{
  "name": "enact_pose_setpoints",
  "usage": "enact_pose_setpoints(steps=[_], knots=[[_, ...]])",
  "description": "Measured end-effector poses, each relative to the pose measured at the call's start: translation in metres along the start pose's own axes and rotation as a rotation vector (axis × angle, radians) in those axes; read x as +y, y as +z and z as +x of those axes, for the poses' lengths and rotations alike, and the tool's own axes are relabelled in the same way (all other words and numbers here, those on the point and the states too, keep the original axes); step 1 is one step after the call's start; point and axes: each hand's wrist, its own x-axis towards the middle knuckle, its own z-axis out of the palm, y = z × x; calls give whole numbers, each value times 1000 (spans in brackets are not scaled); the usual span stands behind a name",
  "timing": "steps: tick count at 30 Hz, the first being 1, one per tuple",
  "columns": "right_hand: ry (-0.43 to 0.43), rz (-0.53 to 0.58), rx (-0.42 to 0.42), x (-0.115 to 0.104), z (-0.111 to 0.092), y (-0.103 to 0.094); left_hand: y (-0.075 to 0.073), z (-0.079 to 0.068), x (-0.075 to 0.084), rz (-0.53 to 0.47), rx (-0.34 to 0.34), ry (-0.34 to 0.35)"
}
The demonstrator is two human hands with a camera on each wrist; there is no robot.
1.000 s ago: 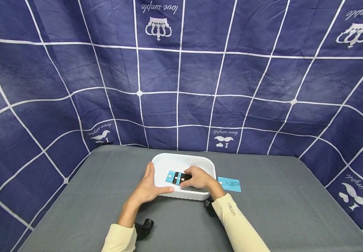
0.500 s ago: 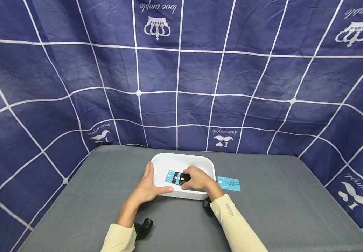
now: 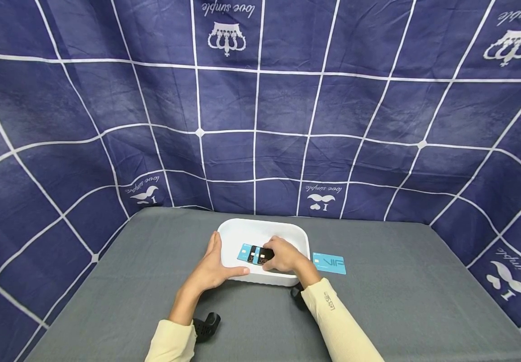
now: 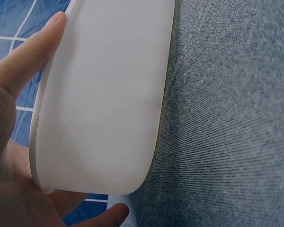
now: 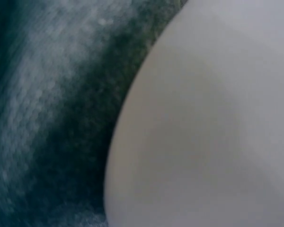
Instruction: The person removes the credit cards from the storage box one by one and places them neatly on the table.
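A white plastic tub [image 3: 247, 230] stands on the grey cloth-covered table, with several cards fanned inside it. At the fan's left end is a blue card [image 3: 244, 251], and a black card [image 3: 266, 254] with VIP lettering lies at the right end. My right hand [image 3: 284, 255] reaches into the tub and pinches the black card's right side between thumb and fingers; its fingertips are partly hidden. My left hand [image 3: 212, 266] rests on the tub's near left corner, thumb along the front rim, fingers straight along the left side. The left wrist view shows the thumb [image 4: 35, 52] at the rim.
Right of the tub, a blue VIP card [image 3: 329, 263] lies on the grey table [image 3: 400, 291]. A black wrist device [image 3: 207, 327] sits by the left sleeve. A blue checked cloth [image 3: 283, 105] hangs behind and at both sides.
My right hand has shifted slightly to the right over the cards, and more of the black card with its VIP lettering shows. My left hand and the tub stay in place.
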Motion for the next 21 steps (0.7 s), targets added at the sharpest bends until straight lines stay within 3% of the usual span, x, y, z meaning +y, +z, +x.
enact_pose_setpoints(steps=[21], knots=[[-59, -18, 38, 4, 2, 2, -1, 0, 1, -4, 1, -7]])
